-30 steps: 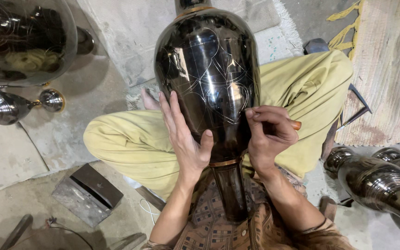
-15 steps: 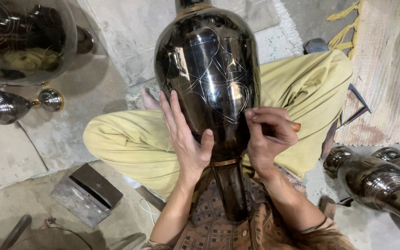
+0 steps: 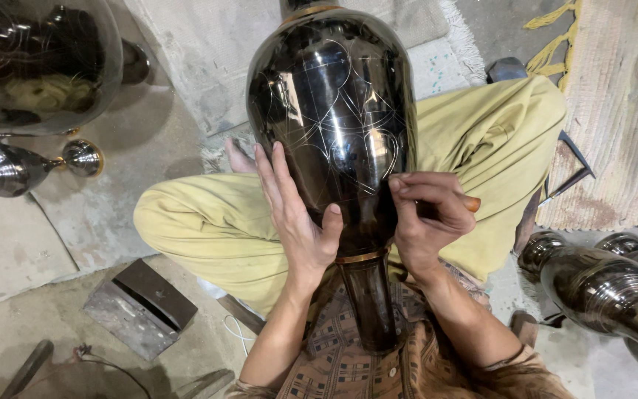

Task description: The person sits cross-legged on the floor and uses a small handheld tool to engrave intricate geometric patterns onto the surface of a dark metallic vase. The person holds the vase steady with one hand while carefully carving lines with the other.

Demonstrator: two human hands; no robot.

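In the head view, a large dark shiny vase (image 3: 331, 125) is seen lying across the lap of a seated person, its narrow neck pointing near, toward the patterned shirt (image 3: 348, 362), and its wide body pointing far. Thin scratched lines, curves and a heart shape among them, are seen on its surface. The left hand (image 3: 295, 214) is laid open and flat against the left side of the vase, fingers spread and thumb pressed on the lower body. The right hand (image 3: 426, 218) is curled closed around a small tool with an orange end (image 3: 471, 204), its fingertips held against the vase's right side. Yellow trousers (image 3: 208, 236) are seen on the crossed legs beneath. On the floor (image 3: 31, 244) at the near left a dark metal block (image 3: 142, 307) is seen. More shiny vessels are found at the far left (image 3: 9, 168) and at the near right (image 3: 607, 288). A woven rug (image 3: 614, 111) is laid at the far right.
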